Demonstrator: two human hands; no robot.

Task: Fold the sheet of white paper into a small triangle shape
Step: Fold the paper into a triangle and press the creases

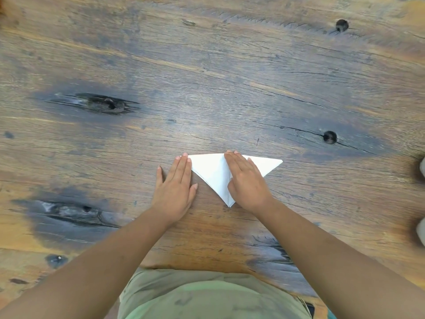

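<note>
The white paper (212,172) lies folded into a triangle on the wooden table (207,77), with its long edge away from me and its point toward me. My right hand (247,180) lies flat on the right half of the triangle, fingers straight, pressing it down. My left hand (176,187) rests flat on the table just left of the paper, its fingertips touching the triangle's far left corner. The part of the paper under my right hand is hidden.
The tabletop is rough dark wood with knots and cracks. Two pale objects (422,166) peek in at the right edge. The table's near edge runs just in front of my green shirt (207,295).
</note>
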